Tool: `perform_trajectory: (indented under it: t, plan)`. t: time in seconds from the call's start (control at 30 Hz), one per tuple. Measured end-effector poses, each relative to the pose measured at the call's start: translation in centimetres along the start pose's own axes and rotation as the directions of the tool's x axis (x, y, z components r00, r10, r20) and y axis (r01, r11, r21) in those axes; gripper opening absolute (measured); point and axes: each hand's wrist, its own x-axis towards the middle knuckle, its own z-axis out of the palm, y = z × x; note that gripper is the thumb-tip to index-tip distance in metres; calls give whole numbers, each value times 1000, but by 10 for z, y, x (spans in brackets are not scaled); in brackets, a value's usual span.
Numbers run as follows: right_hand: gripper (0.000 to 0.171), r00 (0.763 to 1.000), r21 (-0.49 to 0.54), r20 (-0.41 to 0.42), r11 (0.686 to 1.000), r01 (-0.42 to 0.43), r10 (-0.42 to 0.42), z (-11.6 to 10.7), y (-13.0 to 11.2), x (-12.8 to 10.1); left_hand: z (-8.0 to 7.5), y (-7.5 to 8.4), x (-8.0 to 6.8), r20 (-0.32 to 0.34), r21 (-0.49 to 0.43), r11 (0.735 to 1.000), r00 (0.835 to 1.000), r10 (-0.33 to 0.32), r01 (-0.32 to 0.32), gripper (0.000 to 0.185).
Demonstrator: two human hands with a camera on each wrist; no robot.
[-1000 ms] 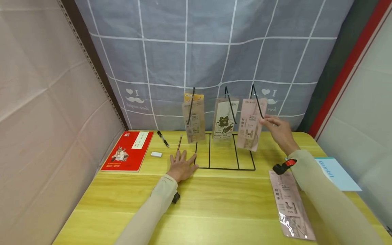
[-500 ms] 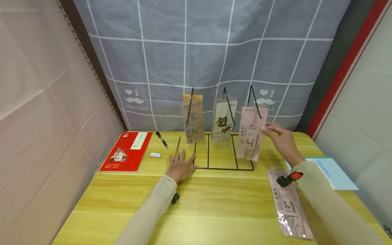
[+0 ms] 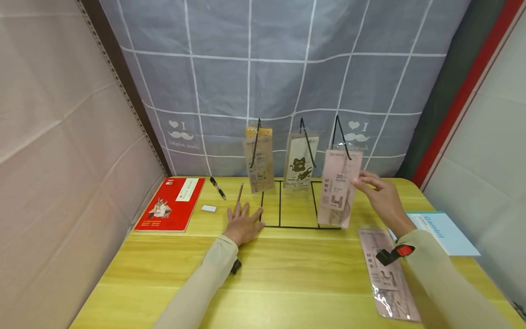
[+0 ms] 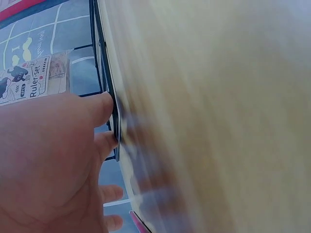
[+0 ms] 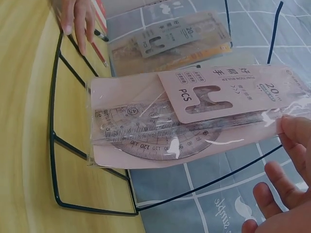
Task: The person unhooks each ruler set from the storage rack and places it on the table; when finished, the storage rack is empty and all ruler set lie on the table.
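My right hand (image 3: 382,196) pinches the right edge of a pink packaged ruler set (image 3: 339,192) between thumb and fingers. The pack hangs upright; the tip of the rack's right hook (image 3: 343,139) overlaps its top in the head view. Through its clear front a protractor and straight ruler show in the right wrist view. My left hand (image 3: 241,225) rests flat with fingers spread at the left side of the black wire display rack (image 3: 300,227); its thumb and a finger touch the rack's base in the left wrist view.
A brown ruler pack (image 3: 260,167) and a cat-print ruler set (image 3: 301,167) hang on the other hooks. Another pink ruler set (image 3: 386,278) lies front right, near a blue-white booklet (image 3: 448,235). At left lie a red notebook (image 3: 170,205), pen (image 3: 218,188), eraser (image 3: 208,209) and pencil (image 3: 240,194).
My right hand has lowered the pink ruler set along the right hook, toward its tip and toward me. The left hand has stayed in place at the rack.
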Motion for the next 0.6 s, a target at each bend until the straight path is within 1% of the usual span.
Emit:
perform_trajectory:
  t: [0.23,0.37,0.6]
  plan:
    - [73,1000,30,-17,1000,2,-1,2,-1,-16,1,0,0,1,-3,1000,1000,2,-2,59]
    - [72,1000,42,-16,999,-21,22,1,-2,-26,2,-1,1,4,-4,1000,1000,-4,4,59]
    - [72,999,35,-19,999,-41,42,-4,-5,-42,2,-1,3,3,-1,1000,1000,-2,2,60]
